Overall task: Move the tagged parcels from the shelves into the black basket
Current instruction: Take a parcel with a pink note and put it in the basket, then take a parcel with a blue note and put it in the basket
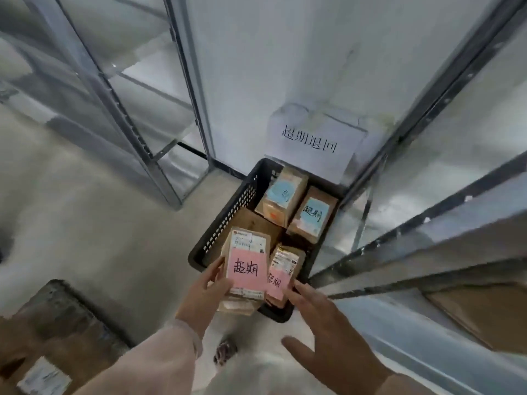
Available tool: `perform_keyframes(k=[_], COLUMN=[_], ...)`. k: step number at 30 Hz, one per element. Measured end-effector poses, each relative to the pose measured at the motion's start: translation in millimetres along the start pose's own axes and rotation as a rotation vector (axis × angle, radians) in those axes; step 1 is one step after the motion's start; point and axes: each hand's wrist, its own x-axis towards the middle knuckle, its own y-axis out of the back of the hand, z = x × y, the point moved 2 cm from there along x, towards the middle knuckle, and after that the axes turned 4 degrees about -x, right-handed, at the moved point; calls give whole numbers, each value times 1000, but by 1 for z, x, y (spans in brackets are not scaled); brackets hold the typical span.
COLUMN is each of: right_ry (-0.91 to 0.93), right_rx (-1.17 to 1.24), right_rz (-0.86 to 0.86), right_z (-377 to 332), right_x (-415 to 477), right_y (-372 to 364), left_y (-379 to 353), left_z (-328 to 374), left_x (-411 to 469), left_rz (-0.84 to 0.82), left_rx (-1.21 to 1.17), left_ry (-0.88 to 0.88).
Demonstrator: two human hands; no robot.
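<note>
parcels with blue tags (282,195) lay side by side at the far end of a black basket (225,212), which sat on the floor between metal shelves (427,252) under a handwritten paper sign (310,143). the left hand (206,292) gripped a pink-tagged parcel (248,260) above the basket's near left corner, thumb on the tag's edge. a second pink-tagged parcel (285,263) stood tilted in the basket's near right part. the right hand (322,332) was spread flat, fingers straight, fingertips just beside that parcel's tag; whether they touched could not be told. a cardboard box (57,323) lay at lower left.
</note>
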Motion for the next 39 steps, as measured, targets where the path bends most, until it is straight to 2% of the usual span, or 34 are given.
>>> perform_keyframes(k=[3, 9, 13, 17, 21, 24, 27, 34, 39], right_ry=[-135, -271, -361, -411, -426, -447, -447, -477, -544], right_rx=[13, 25, 48, 90, 69, 46, 0, -62, -74], right_rz=[27, 33, 30, 55, 73, 96, 153, 342, 532], right_z=[-5, -4, 7, 9, 5, 4, 4, 5, 1], right_x=[27, 53, 52, 44, 29, 8, -18, -106, -200], right_y=[-13, -39, -59, -67, -67, -69, -70, -73, -68], left_y=[6, -2, -2, -4, -3, -6, -15, -68, -110], left_z=[5, -9, -36, -60, -65, -59, -50, -30, -45], left_x=[57, 141, 180, 191, 179, 160, 121, -31, -152], left_rz=[-95, -245, -283, -400, -383, -349, -340, -488, -550], left_rx=[78, 173, 265, 492, 705, 912, 1082, 1216, 1214], left_ry=[24, 76, 101, 126, 92, -16, -198, -776, -1042])
